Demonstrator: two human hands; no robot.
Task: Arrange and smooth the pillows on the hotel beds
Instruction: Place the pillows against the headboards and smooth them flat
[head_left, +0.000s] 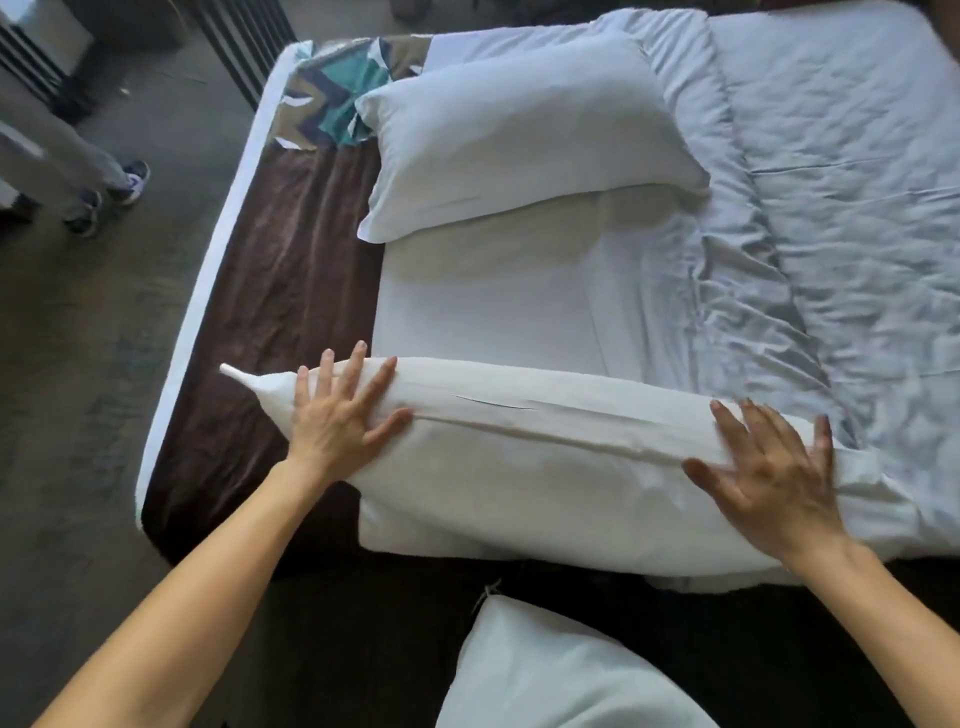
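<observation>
A long white pillow (550, 467) lies across the near edge of the bed (483, 312). My left hand (337, 415) presses flat on its left end with fingers spread. My right hand (774, 473) presses flat on its right end, fingers also spread and slightly blurred. A second white pillow (524, 135) rests farther back near the head of the bed. A third white pillow (550, 670) lies at the bottom of the view, below the bed edge.
A brown runner (275, 312) with a patterned cushion (332, 104) covers the bed's left side. A wrinkled white duvet (841, 208) fills the right side. Another person's legs and shoes (104, 192) stand on the dark carpet at left.
</observation>
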